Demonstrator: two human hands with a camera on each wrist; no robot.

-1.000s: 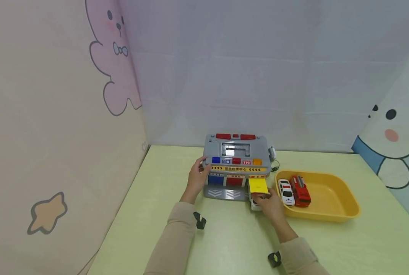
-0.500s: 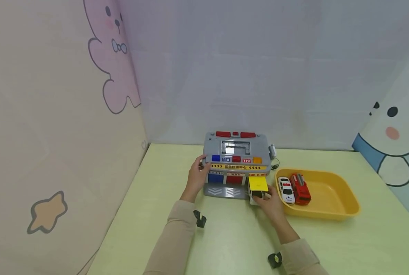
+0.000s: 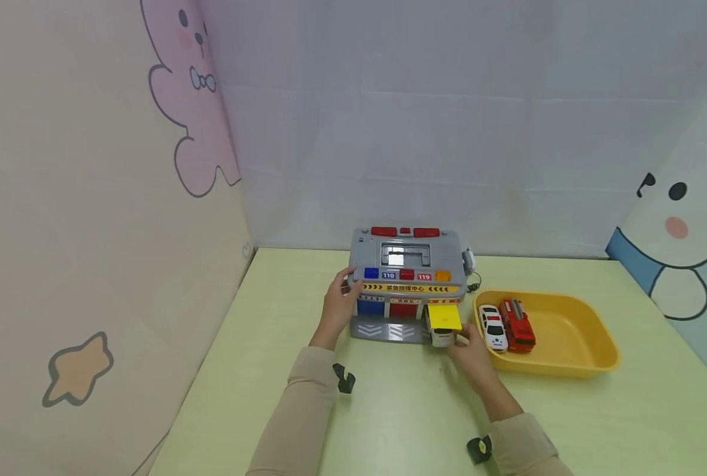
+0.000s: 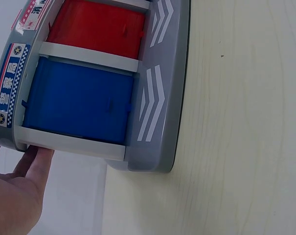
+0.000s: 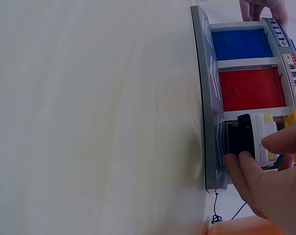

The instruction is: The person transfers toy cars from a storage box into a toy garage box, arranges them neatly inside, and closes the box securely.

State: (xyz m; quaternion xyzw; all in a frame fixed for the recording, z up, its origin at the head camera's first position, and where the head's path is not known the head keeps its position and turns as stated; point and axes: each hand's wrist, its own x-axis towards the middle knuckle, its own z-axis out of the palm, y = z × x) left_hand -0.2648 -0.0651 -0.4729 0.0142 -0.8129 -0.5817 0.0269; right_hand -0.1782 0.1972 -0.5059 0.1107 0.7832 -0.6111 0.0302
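Our right hand [image 3: 469,349] pinches the white toy car [image 3: 441,337] under the garage's [image 3: 407,264] raised yellow door [image 3: 445,318]. Our left hand [image 3: 338,305], fingers relaxed, steadies the garage's left side near the counter's [image 3: 401,410] far edge.

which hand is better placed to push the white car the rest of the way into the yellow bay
Right. The right hand already has its fingers on the white car under the yellow door; the left hand steadies the garage.

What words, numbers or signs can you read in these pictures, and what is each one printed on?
"110": white label beside the blue button on the toy station roof.
"119": label beside the red button there.
"紧急指挥中心" with arrow marks: yellow banner along the station front; small, so the reading is unsure.
White chevrons: grey ramp.
Strip above the blue door: too slanted to read.
Markings on the white car: too small.
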